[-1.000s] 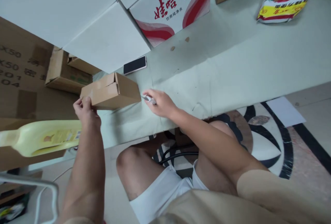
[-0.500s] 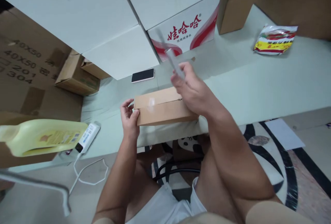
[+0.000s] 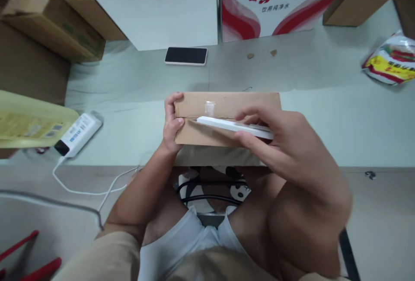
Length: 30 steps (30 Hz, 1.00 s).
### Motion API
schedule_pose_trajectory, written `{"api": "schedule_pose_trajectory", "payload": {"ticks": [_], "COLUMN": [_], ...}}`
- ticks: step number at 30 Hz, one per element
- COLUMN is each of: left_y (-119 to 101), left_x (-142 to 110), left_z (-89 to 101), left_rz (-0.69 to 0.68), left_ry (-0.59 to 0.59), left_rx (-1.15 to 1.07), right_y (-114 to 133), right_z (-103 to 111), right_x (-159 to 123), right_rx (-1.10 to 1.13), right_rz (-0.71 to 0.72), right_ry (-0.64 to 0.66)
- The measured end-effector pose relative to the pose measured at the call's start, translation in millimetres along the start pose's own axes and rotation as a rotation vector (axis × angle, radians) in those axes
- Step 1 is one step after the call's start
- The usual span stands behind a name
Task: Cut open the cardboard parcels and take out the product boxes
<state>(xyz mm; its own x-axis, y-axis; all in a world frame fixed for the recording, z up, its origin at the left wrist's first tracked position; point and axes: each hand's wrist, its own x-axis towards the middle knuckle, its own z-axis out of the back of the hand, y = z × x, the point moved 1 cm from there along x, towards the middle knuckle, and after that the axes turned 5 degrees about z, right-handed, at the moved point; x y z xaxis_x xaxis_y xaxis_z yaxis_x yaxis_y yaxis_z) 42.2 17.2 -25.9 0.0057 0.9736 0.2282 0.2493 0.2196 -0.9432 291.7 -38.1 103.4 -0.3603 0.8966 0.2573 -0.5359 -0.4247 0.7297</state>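
Note:
A narrow brown cardboard box [image 3: 194,103] lies at the table's front edge, with a strip of clear tape [image 3: 210,108] across its middle seam. Its left end is gripped by my left hand [image 3: 172,123], thumb on the near top flap and fingers round the far corner. In my right hand [image 3: 275,132] is a white utility knife [image 3: 223,124], held almost level over the box. The thin blade points left, with its tip at the seam close to my left thumb. Whether the tip is inside the seam I cannot tell.
Behind the box lies a phone [image 3: 186,56], near white cartons [image 3: 266,26]. To the left are a yellow bottle [image 3: 32,121] and a white device [image 3: 81,134] with a cable. A snack packet [image 3: 392,62] is at far right. Small brown scraps [image 3: 250,55] lie on the table [image 3: 136,82].
My right hand has brought the utility knife down from above the box to its seam, blade now pointing left. My left hand still holds the box end. The camera view has turned and come closer.

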Motion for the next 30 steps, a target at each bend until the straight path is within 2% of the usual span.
{"api": "schedule_pose_trajectory", "payload": {"ticks": [4,9,12,15,21,26,30], "left_y": [2.5,7.9,12.8,15.8,15.2,17.3,16.7], "left_x": [-4.2,-1.0,2.9,4.4,3.8,4.1,4.5], "left_z": [3.8,6.9,9.7,10.4,8.9,10.8,10.9], "left_rz": [0.022,0.023,-0.027,-0.049,0.052,0.063,0.023], "left_ry": [0.009,0.045,0.036,0.025,0.006,-0.009,0.01], "left_rx": [-0.034,-0.025,0.0,0.022,-0.091,-0.103,-0.072], "right_y": [14.4,25.0,26.7,30.6,35.4,33.8,29.2], "right_z": [6.3,7.2,4.4,0.7,-5.3,-7.4,-9.1], "right_x": [-2.0,-5.0,-3.9,-2.4,-3.3,-3.2,-0.7], "right_rx": [-0.038,-0.14,-0.135,-0.075,-0.066,-0.006,0.025], "right_rz": [-0.013,-0.121,-0.173,-0.131,-0.066,-0.065,0.04], "right_ry": [-0.099,-0.318,-0.344,-0.32,-0.499,-0.436,-0.333]}}
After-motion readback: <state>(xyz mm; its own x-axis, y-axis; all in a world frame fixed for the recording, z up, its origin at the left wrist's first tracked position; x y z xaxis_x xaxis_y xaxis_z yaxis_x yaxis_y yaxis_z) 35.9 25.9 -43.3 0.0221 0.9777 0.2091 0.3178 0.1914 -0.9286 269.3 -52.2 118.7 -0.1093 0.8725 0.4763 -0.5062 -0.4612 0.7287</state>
